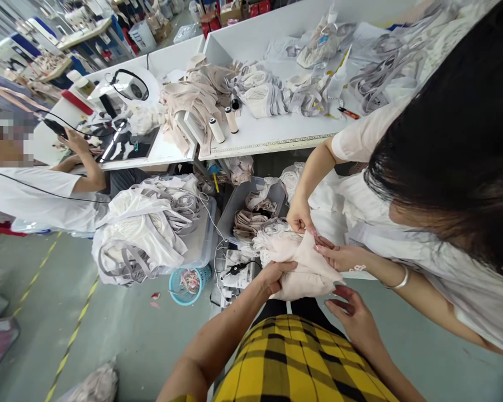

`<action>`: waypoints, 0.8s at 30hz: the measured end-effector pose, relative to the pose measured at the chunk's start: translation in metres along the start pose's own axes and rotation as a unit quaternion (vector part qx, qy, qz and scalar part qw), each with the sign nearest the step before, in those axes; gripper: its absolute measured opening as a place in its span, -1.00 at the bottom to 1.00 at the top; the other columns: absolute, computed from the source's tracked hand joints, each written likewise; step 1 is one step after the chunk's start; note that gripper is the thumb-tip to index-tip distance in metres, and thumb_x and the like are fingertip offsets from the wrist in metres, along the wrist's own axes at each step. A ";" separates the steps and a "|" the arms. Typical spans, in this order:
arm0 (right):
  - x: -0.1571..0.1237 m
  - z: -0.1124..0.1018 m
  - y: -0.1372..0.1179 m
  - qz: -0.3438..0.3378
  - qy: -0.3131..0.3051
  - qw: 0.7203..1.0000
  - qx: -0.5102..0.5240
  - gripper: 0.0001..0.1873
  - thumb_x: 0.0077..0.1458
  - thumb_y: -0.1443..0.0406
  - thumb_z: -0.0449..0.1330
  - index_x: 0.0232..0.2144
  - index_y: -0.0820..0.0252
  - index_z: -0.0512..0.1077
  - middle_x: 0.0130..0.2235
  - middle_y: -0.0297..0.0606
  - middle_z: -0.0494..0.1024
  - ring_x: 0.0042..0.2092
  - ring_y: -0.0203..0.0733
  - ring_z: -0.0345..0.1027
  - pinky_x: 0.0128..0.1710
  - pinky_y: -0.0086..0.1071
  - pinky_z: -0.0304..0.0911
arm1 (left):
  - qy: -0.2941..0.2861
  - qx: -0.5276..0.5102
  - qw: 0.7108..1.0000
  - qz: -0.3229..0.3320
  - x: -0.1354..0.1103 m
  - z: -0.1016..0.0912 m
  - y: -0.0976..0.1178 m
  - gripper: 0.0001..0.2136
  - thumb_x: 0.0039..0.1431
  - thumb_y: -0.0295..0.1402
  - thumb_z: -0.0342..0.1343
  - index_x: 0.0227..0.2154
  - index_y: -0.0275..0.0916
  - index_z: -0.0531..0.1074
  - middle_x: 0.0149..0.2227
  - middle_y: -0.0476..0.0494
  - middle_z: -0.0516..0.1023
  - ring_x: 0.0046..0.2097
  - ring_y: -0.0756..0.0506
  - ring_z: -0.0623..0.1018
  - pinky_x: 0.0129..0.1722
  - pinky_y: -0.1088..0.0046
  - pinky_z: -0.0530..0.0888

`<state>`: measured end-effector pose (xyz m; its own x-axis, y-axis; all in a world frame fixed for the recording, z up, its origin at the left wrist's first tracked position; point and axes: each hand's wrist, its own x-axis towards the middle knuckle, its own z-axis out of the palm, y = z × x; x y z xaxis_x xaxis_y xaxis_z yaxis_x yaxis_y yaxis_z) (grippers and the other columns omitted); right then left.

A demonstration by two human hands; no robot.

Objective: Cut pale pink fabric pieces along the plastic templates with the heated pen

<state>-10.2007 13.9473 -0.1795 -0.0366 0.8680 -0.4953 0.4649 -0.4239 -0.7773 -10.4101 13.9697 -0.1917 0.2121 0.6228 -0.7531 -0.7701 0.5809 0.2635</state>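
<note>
Pale pink fabric is bunched in front of my yellow plaid top. My left hand grips its left side, the thumb on top and the fingers partly hidden beneath. Just off the fabric's lower right corner, my right hand has its fingers apart and nothing in them. A co-worker on the right pinches the same fabric with one hand at its top edge and the other hand at its right side. White gathered cloth lies just behind it.
A grey bin holds folded beige pieces. White garments are heaped on a clear plastic tub, with a blue basket of scraps below. The white worktable carries fabric bundles, thread spools and a cutter. Another person sits left.
</note>
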 end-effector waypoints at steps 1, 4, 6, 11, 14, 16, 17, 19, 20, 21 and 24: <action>0.001 -0.001 0.000 0.004 0.007 1.000 0.004 -0.40 -0.24 -0.09 0.25 -0.24 0.19 0.37 -0.17 -0.08 0.51 -0.27 -0.05 0.45 -0.30 -0.26 0.40 | 0.001 0.001 1.000 -0.006 0.001 -0.001 0.000 -0.64 -0.27 -0.52 0.33 -0.27 -0.40 0.53 -0.33 -0.29 0.61 -0.17 -0.27 0.57 -0.07 0.20 0.47; -0.002 -0.004 -0.002 0.011 0.010 1.000 0.005 -0.53 -0.19 -0.06 0.26 -0.39 0.19 0.43 -0.33 -0.15 0.54 -0.32 -0.07 0.43 -0.33 -0.29 0.37 | 0.009 0.005 1.000 -0.018 0.005 -0.004 -0.001 -0.67 -0.24 -0.51 0.32 -0.29 -0.42 0.52 -0.34 -0.30 0.61 -0.19 -0.25 0.58 -0.09 0.22 0.48; -0.003 -0.005 -0.005 0.005 0.020 1.000 0.011 -0.56 -0.16 -0.06 0.24 -0.42 0.19 0.43 -0.32 -0.15 0.54 -0.30 -0.08 0.41 -0.30 -0.31 0.35 | 0.014 0.006 1.000 -0.022 0.007 -0.005 -0.002 -0.67 -0.22 -0.51 0.31 -0.28 -0.41 0.51 -0.33 -0.29 0.61 -0.22 -0.22 0.58 -0.10 0.23 0.48; 0.003 -0.002 -0.015 -0.006 0.044 0.998 0.044 -0.44 -0.30 -0.07 0.27 -0.30 0.18 0.40 -0.20 -0.15 0.51 -0.22 -0.07 0.40 -0.22 -0.31 0.34 | 0.009 0.008 0.999 -0.036 0.007 -0.004 0.000 -0.70 -0.15 -0.52 0.27 -0.25 -0.40 0.51 -0.34 -0.25 0.61 -0.28 -0.17 0.58 -0.12 0.27 0.48; 0.007 -0.003 -0.023 0.006 0.038 0.998 0.045 -0.54 -0.39 -0.03 0.33 -0.50 0.17 0.41 -0.40 -0.24 0.49 -0.30 -0.09 0.37 -0.26 -0.35 0.30 | 0.006 0.009 0.999 -0.046 0.005 -0.003 0.002 -0.74 -0.08 -0.52 0.24 -0.25 -0.41 0.51 -0.34 -0.24 0.60 -0.28 -0.17 0.57 -0.11 0.24 0.47; 0.004 -0.008 -0.030 0.013 0.023 0.998 0.052 -0.58 -0.38 -0.01 0.35 -0.57 0.17 0.40 -0.46 -0.29 0.47 -0.31 -0.11 0.34 -0.29 -0.40 0.27 | 0.006 0.008 0.999 -0.047 0.005 -0.003 0.004 -0.76 -0.05 -0.53 0.21 -0.25 -0.42 0.50 -0.34 -0.23 0.59 -0.28 -0.17 0.57 -0.10 0.24 0.46; 0.001 -0.011 -0.034 0.017 0.011 0.998 0.059 -0.59 -0.37 -0.01 0.35 -0.57 0.17 0.41 -0.46 -0.30 0.47 -0.31 -0.12 0.33 -0.31 -0.42 0.27 | 0.006 0.008 0.999 -0.046 0.005 -0.003 0.004 -0.78 -0.03 -0.53 0.20 -0.25 -0.43 0.50 -0.34 -0.24 0.59 -0.27 -0.17 0.57 -0.09 0.24 0.45; -0.006 -0.017 -0.039 0.025 -0.014 0.996 0.083 -0.58 -0.33 -0.02 0.36 -0.55 0.17 0.43 -0.44 -0.30 0.48 -0.31 -0.13 0.33 -0.31 -0.42 0.28 | 0.006 0.006 0.999 -0.043 0.006 -0.003 0.005 -0.80 0.01 -0.54 0.17 -0.24 -0.44 0.49 -0.34 -0.24 0.59 -0.27 -0.16 0.57 -0.08 0.24 0.45; -0.009 -0.020 -0.041 0.030 -0.025 0.994 0.101 -0.57 -0.31 -0.03 0.36 -0.53 0.17 0.44 -0.43 -0.29 0.49 -0.29 -0.12 0.34 -0.27 -0.41 0.30 | 0.005 0.004 0.999 -0.042 0.006 -0.002 0.005 -0.80 0.03 -0.55 0.15 -0.24 -0.44 0.49 -0.34 -0.24 0.59 -0.27 -0.16 0.57 -0.09 0.24 0.45; -0.011 -0.022 -0.042 0.037 -0.035 0.991 0.121 -0.56 -0.29 -0.05 0.35 -0.51 0.17 0.44 -0.41 -0.27 0.50 -0.26 -0.10 0.35 -0.21 -0.38 0.31 | 0.004 0.003 0.999 -0.042 0.007 -0.002 0.005 -0.80 0.04 -0.55 0.14 -0.23 -0.44 0.49 -0.34 -0.24 0.59 -0.27 -0.16 0.57 -0.09 0.25 0.45; -0.013 -0.023 -0.041 0.071 -0.049 0.979 0.182 -0.53 -0.28 -0.10 0.35 -0.50 0.14 0.44 -0.38 -0.27 0.52 -0.16 -0.05 0.38 -0.02 -0.30 0.28 | -0.001 -0.004 0.999 -0.042 0.010 -0.003 0.006 -0.80 0.03 -0.55 0.15 -0.23 -0.43 0.49 -0.35 -0.24 0.59 -0.29 -0.16 0.58 -0.13 0.25 0.47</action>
<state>-10.1991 13.9595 -0.1321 -0.0873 0.7727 -0.6287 0.1251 -0.6176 -0.7765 -10.4141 13.9781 -0.1992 0.2776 0.5722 -0.7717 -0.7536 0.6279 0.1945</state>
